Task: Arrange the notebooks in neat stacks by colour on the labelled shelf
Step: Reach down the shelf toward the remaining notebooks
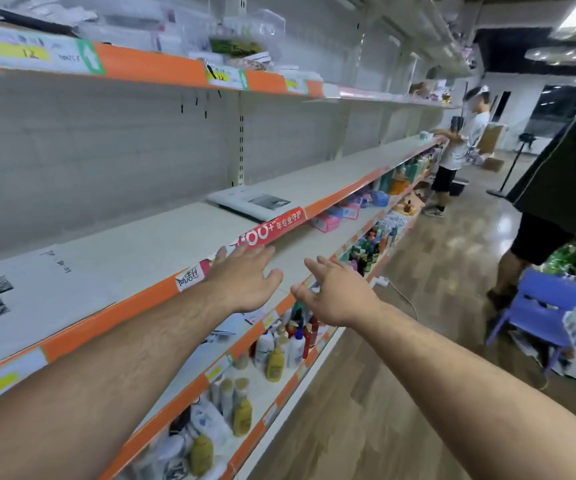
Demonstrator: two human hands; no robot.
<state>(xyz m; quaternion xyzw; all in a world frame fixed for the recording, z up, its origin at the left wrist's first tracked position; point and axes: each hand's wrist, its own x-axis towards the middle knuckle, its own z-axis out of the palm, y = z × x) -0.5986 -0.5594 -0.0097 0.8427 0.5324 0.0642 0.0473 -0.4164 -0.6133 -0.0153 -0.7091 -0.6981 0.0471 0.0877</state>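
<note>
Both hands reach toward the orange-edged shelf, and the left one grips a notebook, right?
No: the head view shows the left hand open, gripping nothing. Both it and the right hand do reach toward the orange-edged shelf.

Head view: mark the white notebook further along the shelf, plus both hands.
white notebook (252, 202), head view, middle of its cover.
left hand (245, 284), head view, back of the hand.
right hand (337, 297), head view, back of the hand.

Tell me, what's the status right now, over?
Hands empty: left hand open, right hand open. White notebooks flat on shelf, untouched. Nothing between hands and them.
</note>
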